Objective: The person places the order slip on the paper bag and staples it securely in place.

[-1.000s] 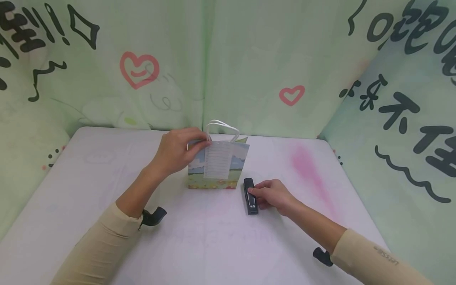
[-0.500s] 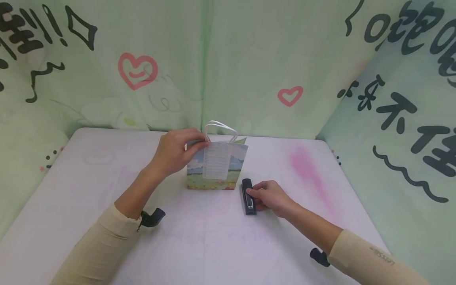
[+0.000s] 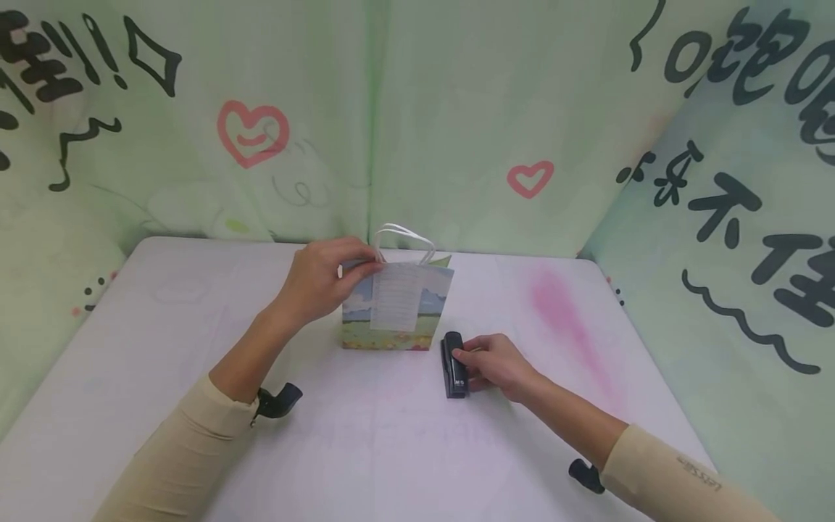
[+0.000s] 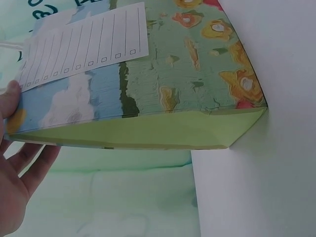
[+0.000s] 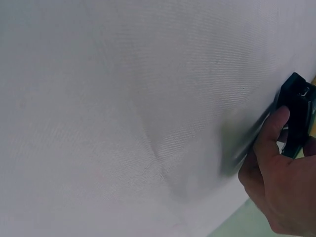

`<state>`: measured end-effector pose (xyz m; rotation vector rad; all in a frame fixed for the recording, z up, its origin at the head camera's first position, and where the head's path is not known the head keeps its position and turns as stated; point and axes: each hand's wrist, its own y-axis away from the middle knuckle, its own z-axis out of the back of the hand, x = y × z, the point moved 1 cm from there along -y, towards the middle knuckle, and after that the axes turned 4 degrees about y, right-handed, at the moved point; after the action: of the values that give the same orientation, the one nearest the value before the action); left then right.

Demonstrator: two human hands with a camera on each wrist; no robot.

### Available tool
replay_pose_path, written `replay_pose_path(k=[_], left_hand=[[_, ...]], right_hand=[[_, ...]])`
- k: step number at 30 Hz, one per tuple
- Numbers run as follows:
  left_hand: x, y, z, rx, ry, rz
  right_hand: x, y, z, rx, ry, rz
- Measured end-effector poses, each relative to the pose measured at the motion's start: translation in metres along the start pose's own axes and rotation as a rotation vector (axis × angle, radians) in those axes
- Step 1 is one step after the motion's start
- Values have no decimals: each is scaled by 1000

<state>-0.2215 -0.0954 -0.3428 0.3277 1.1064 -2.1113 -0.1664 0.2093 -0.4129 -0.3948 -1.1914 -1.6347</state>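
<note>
A small paper gift bag with a painted meadow and sky stands upright near the back of the table, its white handles up. A lined paper sheet with small checkboxes lies against its front. My left hand pinches the bag and sheet at the upper left, thumb in front and fingers behind, as the left wrist view shows. To the right of the bag, my right hand grips a black stapler between thumb and fingers. In the right wrist view the stapler is partly cut off by the frame edge.
The white table has a pink stain at the back right. Green printed curtains with hearts and dark lettering rise behind and at both sides. Black wrist mounts show at both sleeves.
Both hands keep their holds on the bag and the stapler. The whole head view shifts slightly; otherwise hardly anything moves.
</note>
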Motion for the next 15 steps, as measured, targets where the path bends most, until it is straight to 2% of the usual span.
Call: replay_pose_path(k=[6, 9, 15], left_hand=[[4, 1, 2, 21, 22, 0], [6, 2, 4, 36, 27, 10], [6, 7, 8, 88, 52, 49]], right_hand=[[-3, -3, 2, -11, 38, -6], [-7, -5, 6, -54, 99, 19], [-10, -4, 26, -204, 264, 189]])
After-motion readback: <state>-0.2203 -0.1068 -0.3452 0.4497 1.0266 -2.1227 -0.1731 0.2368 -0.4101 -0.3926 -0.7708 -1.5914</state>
